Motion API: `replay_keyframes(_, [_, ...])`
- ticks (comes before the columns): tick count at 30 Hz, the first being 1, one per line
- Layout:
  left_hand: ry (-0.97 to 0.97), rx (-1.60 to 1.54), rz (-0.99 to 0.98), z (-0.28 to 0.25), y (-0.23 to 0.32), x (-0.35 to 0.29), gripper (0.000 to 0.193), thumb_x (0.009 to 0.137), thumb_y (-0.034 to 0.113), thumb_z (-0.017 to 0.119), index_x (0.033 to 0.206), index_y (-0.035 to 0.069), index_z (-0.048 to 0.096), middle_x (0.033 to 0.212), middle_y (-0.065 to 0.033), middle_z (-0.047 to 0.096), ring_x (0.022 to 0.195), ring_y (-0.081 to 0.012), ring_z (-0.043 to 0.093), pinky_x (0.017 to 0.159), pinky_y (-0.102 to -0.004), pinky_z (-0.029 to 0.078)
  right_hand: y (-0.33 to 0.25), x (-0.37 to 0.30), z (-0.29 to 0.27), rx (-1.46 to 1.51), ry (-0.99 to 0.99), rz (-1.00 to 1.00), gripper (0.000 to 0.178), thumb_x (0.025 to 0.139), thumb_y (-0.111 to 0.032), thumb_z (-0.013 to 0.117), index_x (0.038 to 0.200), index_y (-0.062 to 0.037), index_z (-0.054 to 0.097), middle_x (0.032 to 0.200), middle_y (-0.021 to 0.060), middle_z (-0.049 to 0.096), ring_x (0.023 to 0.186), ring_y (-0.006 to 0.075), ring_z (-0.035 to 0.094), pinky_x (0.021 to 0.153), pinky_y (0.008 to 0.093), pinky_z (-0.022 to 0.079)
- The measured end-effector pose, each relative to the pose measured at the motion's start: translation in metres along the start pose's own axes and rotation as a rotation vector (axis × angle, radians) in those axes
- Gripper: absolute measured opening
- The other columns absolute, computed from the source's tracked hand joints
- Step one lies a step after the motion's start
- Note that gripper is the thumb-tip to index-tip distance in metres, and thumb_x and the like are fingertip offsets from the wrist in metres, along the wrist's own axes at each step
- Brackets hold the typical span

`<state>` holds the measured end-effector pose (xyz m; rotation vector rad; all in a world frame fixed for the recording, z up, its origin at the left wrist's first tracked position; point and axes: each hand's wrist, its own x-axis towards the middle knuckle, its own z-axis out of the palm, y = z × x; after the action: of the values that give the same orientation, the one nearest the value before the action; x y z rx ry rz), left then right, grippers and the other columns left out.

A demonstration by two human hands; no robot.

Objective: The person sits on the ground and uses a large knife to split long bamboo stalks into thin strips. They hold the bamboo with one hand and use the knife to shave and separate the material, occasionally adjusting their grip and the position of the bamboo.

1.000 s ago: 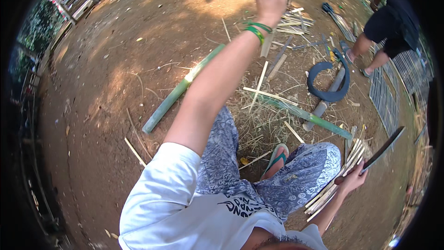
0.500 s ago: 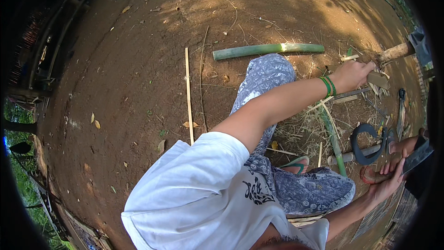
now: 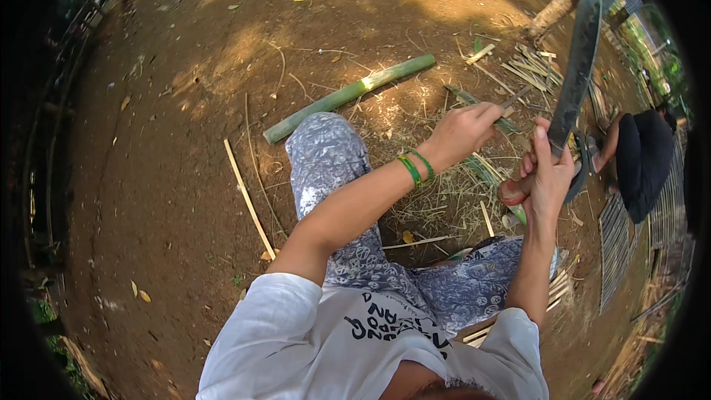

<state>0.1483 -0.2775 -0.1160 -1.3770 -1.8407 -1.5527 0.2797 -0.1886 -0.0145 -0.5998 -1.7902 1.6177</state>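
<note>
Gripping a broad knife [image 3: 576, 67] in my right hand [image 3: 552, 178] at three o'clock

Taking twelve as the top of my view, I have the knife's dark blade rising from my right hand and pointing a little past twelve. My fingers close round its handle [image 3: 515, 192], whose reddish, rounded end shows at the hand's eight o'clock side.

My left hand [image 3: 465, 133] is near it at two o'clock, fingers curled, green bands [image 3: 416, 167] round the wrist. A narrow dark piece [image 3: 516, 96] shows just past my fingertips, and a flat greenish slat [image 3: 464, 96] shows beyond them; I cannot tell which of these, if either, I am gripping.

A round green bamboo pole [image 3: 326, 106] lies on the dirt ground [image 3: 163, 200] at twelve o'clock, above my knee [image 3: 326, 141] in the view. Pale split strips [image 3: 529, 70] are scattered at two, and more strips [image 3: 559, 290] lie by my other leg at four. One long thin strip [image 3: 248, 200] lies alone near nine. Out at three, well apart from my hands, a person in dark clothes [image 3: 643, 167] bends low, with a slatted mat [image 3: 615, 248] spread nearer four.
</note>
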Motion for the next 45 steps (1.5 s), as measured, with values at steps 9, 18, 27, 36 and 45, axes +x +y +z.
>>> replay_keyframes(9, [-0.010, 0.005, 0.121, 0.016, 0.009, 0.001, 0.056, 0.064, -0.009, 0.076, 0.116, 0.004, 0.059, 0.112, -0.0138, 0.070, 0.101, -0.0328, 0.070, 0.084, -0.0373, 0.059, 0.014, 0.004, -0.015, 0.097, 0.011, 0.052, 0.024, 0.094, -0.018, 0.072, 0.112, -0.0023, 0.066, 0.066, -0.0051, 0.055, 0.049, 0.0014, 0.046, 0.043, 0.0200, 0.035])
replay_keyframes(18, [0.101, 0.042, 0.114, 0.009, 0.010, 0.008, 0.046, 0.066, -0.012, 0.070, 0.108, 0.001, 0.061, 0.107, -0.0161, 0.070, 0.094, -0.0326, 0.071, 0.076, -0.0382, 0.059, 0.020, -0.033, -0.029, 0.078, -0.058, -0.002, 0.050, 0.088, -0.008, 0.078, 0.132, -0.0005, 0.057, 0.063, -0.0085, 0.048, 0.055, -0.0013, 0.043, 0.048, 0.0179, 0.032])
replay_keyframes(27, [-0.093, -0.016, 0.141, 0.021, 0.023, 0.006, 0.039, 0.070, -0.017, 0.058, 0.105, 0.000, 0.064, 0.105, -0.0160, 0.069, 0.094, -0.0339, 0.071, 0.075, -0.0408, 0.059, 0.026, -0.031, -0.037, -0.036, -0.065, -0.138, 0.022, 0.090, -0.010, 0.075, 0.110, -0.0025, 0.070, 0.067, -0.0092, 0.053, 0.062, -0.0012, 0.044, 0.052, 0.0208, 0.032])
replay_keyframes(36, [-0.012, 0.041, 0.095, 0.009, 0.014, 0.015, 0.039, 0.071, -0.014, 0.067, 0.107, 0.001, 0.063, 0.104, -0.0156, 0.070, 0.092, -0.0334, 0.070, 0.075, -0.0387, 0.058, 0.015, -0.031, -0.056, 0.182, 0.155, -0.044, 0.017, 0.096, -0.014, 0.069, 0.103, 0.0007, 0.067, 0.065, -0.0045, 0.057, 0.044, 0.0008, 0.046, 0.039, 0.0206, 0.030])
replay_keyframes(45, [0.164, 0.121, 0.076, 0.016, 0.013, 0.014, 0.036, 0.070, -0.009, 0.074, 0.102, 0.000, 0.060, 0.101, -0.0159, 0.069, 0.090, -0.0333, 0.070, 0.075, -0.0373, 0.058, 0.023, -0.063, -0.042, -0.251, -0.115, -0.199, 0.034, 0.099, -0.024, 0.063, 0.116, 0.0047, 0.063, 0.065, 0.0080, 0.056, 0.052, 0.0138, 0.055, 0.049, 0.0316, 0.041])
